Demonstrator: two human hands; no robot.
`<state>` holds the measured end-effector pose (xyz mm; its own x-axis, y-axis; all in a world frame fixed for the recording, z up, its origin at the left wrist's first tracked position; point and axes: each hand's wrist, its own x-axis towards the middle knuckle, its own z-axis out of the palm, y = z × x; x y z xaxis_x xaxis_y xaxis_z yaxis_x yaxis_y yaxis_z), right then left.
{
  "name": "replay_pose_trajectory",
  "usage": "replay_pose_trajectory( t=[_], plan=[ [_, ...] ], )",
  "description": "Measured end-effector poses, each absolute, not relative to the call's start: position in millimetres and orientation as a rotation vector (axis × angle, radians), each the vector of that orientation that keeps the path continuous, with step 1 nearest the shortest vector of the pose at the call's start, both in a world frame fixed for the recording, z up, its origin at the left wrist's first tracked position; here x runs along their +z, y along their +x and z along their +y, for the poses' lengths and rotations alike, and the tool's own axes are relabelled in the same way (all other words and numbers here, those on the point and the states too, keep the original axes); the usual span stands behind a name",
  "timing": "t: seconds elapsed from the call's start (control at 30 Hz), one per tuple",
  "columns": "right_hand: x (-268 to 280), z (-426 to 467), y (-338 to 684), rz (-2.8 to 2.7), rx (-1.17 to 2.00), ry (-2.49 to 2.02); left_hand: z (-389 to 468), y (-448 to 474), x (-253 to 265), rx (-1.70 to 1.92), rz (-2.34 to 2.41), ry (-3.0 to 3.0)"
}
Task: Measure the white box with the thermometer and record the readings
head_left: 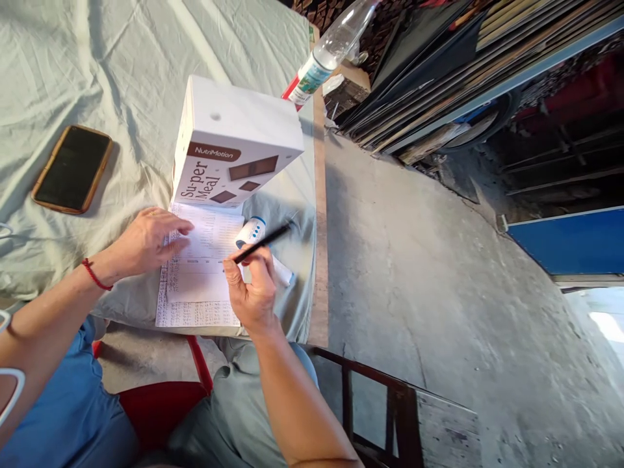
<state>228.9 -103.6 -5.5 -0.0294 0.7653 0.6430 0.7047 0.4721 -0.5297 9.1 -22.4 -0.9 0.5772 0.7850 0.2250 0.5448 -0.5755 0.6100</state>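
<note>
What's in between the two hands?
In the head view, papers with small writing lie on the table between the left hand and the right hand, which is holding a black pen.

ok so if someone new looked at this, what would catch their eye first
Probably the big white box with brown lettering, standing on the pale cloth just beyond the papers. Next might be the black pen in the right hand, above the papers' right side, with the left hand at their left. The dark phone lying off to the left also stands out.
</note>
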Motion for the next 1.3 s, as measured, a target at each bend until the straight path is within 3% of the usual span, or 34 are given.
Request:
replay_pose_trajectory(
  t=[0.13,0.27,0.43,0.57,0.67,0.83,1.13,1.3],
  plan=[
    [-13.7,-95.7,229.5,-1.989,-0.006,-1.395,-9.9,3.0,3.6,1.128,1.369,2.041],
    [-24.0,-92.1,223.3,-2.201,-0.038,-1.553,0.6,0.0,2.5,1.346,1.446,1.996],
    [-23.1,-91.2,218.1,-2.223,-0.083,-1.624,2.4,6.0,4.7,1.313,1.362,2.151],
    [-10.8,-92.0,241.9,-2.081,-0.071,-1.647,-1.2,18.6,3.4,1.069,1.341,2.31],
    [-10.7,-89.0,274.1,-1.949,-0.06,-1.887,-1.3,28.0,0.7,1.022,1.421,2.31],
    [-22.2,-76.1,303.7,-1.86,0.234,-2.021,6.1,30.4,3.8,1.078,1.35,2.22],
    [-0.9,-59.7,255.4,-1.428,1.091,-1.185,13.2,29.2,9.9,1.136,1.278,2.213],
    [-13.2,-45.0,240.4,-1.437,1.073,-1.262,12.2,27.6,8.2,1.104,1.304,2.229]
  ],
)
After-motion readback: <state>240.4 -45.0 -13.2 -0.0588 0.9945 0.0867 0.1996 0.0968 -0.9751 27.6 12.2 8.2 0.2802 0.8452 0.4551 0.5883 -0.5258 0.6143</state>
